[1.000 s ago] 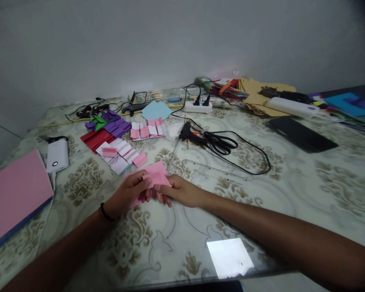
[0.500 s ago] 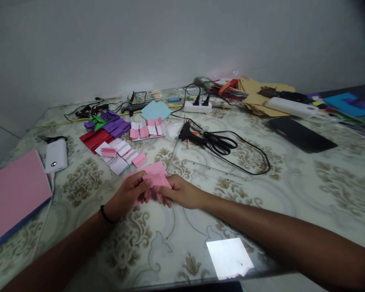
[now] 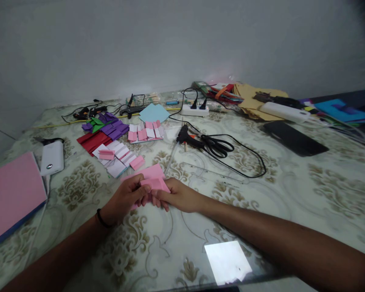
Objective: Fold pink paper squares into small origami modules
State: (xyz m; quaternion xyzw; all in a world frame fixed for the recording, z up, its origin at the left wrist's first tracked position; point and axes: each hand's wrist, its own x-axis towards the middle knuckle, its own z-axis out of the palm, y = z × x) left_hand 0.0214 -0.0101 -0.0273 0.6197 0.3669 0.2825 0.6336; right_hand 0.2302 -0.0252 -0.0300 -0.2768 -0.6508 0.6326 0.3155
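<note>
Two hands meet over one folded pink paper [image 3: 152, 178] near the middle of a patterned counter [image 3: 292, 190]: the left hand [image 3: 124, 198] and the right hand [image 3: 176, 195] each pinch a near edge with fingers curled closed around it. The paper lies flat, its long axis running roughly left to right, its far edge pointing toward the wall. Beyond it sit one pair of black scissors [image 3: 215, 146], one black glue gun [image 3: 187, 137], one white power strip [image 3: 194, 110] and one light blue sheet [image 3: 154, 112]. Small folded pieces in pink, white, purple and red [image 3: 115, 140] lie in clusters too crowded to count. One white power bank [image 3: 51, 157] and one pink pad [image 3: 12, 194] lie at left.
</note>
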